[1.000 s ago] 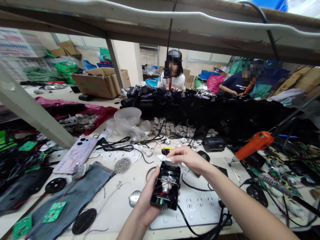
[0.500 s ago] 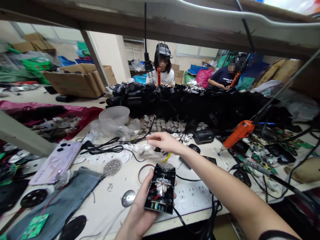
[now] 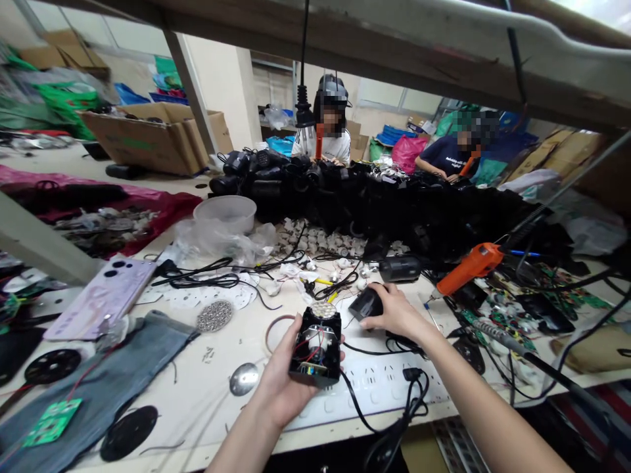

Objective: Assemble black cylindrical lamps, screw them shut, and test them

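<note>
Two hands over a cluttered bench [image 3: 207, 384], each holding one black plastic part.
From left: one purple phone [image 3: 101, 299]; one green circuit board [image 3: 52, 422] on a grey cloth [image 3: 116, 364], with two black discs [image 3: 129, 432] nearby; one open cardboard box [image 3: 142, 144] behind, with dark items inside; one round heap of small metal pieces [image 3: 214, 316]; one translucent tub [image 3: 225, 213], contents unclear. At centre, the left hand [image 3: 286, 391] has its grip clamped around an open black housing [image 3: 315, 358] containing red wires and a white part, above one white power strip [image 3: 372, 387]. To its right, the right hand [image 3: 397, 312] has its grip closed on a black piece [image 3: 365, 303]. Farther right is one orange screwdriver [image 3: 470, 268]. Two people [image 3: 302, 143] sit beyond.
</note>
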{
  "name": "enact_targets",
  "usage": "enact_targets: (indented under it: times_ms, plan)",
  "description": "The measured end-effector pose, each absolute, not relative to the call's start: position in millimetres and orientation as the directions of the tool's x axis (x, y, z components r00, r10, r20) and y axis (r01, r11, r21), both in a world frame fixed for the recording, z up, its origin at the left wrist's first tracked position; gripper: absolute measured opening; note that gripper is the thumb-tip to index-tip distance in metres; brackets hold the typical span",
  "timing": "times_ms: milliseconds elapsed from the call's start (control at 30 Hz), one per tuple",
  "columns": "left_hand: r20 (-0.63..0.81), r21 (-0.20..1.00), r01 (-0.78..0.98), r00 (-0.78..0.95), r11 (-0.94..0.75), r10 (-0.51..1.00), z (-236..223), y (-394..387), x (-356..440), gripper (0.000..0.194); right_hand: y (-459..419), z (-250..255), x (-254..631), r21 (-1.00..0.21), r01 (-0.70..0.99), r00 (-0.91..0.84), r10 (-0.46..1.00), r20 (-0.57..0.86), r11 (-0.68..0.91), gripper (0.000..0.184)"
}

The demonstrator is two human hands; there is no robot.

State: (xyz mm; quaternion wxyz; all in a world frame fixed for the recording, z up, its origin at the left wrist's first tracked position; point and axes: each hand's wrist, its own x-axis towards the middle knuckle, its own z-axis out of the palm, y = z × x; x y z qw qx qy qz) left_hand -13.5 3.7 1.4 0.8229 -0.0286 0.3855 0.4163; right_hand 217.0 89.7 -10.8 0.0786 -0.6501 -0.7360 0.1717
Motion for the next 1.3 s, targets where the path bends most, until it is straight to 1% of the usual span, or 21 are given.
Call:
enact_targets:
  times_ms: [100,233,333,400,500,567,667,733,833,967,1300]
  plan:
    - [-0.654,0.272,-0.706,0.363,0.654,0.664,2.1,6.2,-10.8,0.052,84.2,-23.1,213.9,-0.354,0.929,-0.149,0.985,-0.088,0.109,0.092]
    - [-0.649,0.268,-0.719,0.357,0.641,0.672,3.2,7.6,-11.5,0.052,83.4,-30.5,212.5,-0.366,0.921,-0.170,0.983,-0.067,0.135,0.086]
    - [-0.659,0.261,-0.725,0.350,0.638,0.666,3.3,8.2,-11.8,0.053,82.4,-23.0,214.1,-0.385,0.908,-0.178,0.984,0.005,0.166,0.082]
    - [-0.648,0.256,-0.729,0.358,0.635,0.672,2.8,8.7,-10.8,0.051,78.9,-8.2,213.2,-0.443,0.876,-0.168,0.981,0.096,0.193,0.079]
    - [-0.653,0.245,-0.727,0.365,0.641,0.664,1.9,10.0,-7.1,0.048,68.9,24.1,204.8,-0.605,0.746,-0.208,0.961,0.182,0.277,0.073]
    - [-0.663,0.234,-0.721,0.373,0.652,0.649,1.5,11.2,-3.9,0.046,61.9,43.7,195.7,-0.711,0.625,-0.308,0.939,0.155,0.322,0.071]
    - [-0.653,0.211,-0.721,0.399,0.661,0.644,1.5,12.4,-0.6,0.046,57.9,57.5,184.7,-0.785,0.537,-0.390,0.916,0.092,0.307,0.070]
    - [-0.648,0.192,-0.722,0.415,0.664,0.638,1.9,12.0,-0.2,0.046,60.5,55.8,183.2,-0.804,0.528,-0.358,0.930,0.083,0.275,0.068]
    - [-0.664,0.183,-0.709,0.422,0.681,0.618,3.1,10.4,-1.8,0.050,68.0,46.2,188.8,-0.815,0.539,-0.250,0.964,0.086,0.212,0.065]
    - [-0.691,0.190,-0.693,0.409,0.696,0.596,4.5,9.4,-3.6,0.053,74.5,36.4,199.3,-0.791,0.592,-0.138,0.986,0.088,0.154,0.064]
    - [-0.696,0.178,-0.680,0.424,0.711,0.580,4.1,10.6,-1.2,0.054,75.7,38.3,204.2,-0.791,0.590,-0.146,0.985,0.094,0.163,0.064]
